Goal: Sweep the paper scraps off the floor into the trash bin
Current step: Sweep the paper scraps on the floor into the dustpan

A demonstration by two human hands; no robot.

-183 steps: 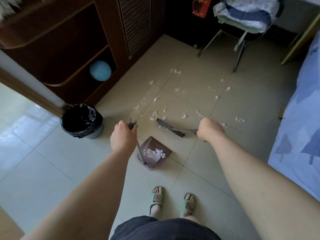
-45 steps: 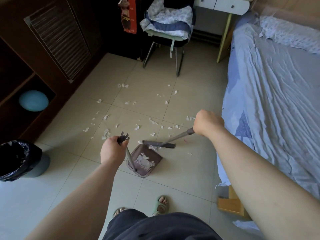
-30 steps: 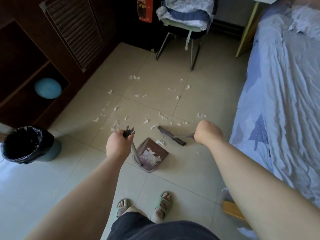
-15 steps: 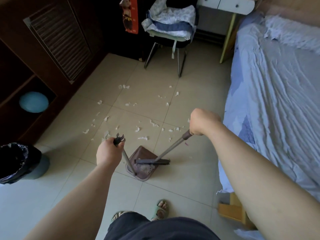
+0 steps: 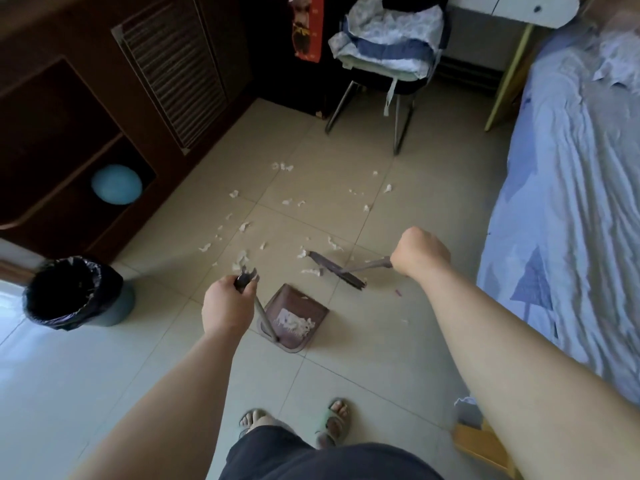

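Observation:
My left hand (image 5: 227,308) grips the top of the long handle of a brown dustpan (image 5: 294,315), which stands on the tile floor and holds a heap of white paper scraps. My right hand (image 5: 417,252) grips the broom handle; the dark broom head (image 5: 337,271) sits on the floor just beyond the dustpan's mouth, beside a few scraps. More white paper scraps (image 5: 242,226) lie scattered over the tiles farther out. The trash bin (image 5: 74,292), lined with a black bag, stands at the left.
A dark wooden cabinet (image 5: 104,98) with a blue ball (image 5: 116,184) in its lower shelf runs along the left. A chair (image 5: 388,46) piled with cloth stands at the back. A bed with a blue sheet (image 5: 571,202) fills the right side. My sandalled feet (image 5: 332,420) are below.
The broom head has gone from inside the dustpan mouth back out onto the floor beyond it. My right hand moved outward and to the right; the dustpan stays put with more scraps in it.

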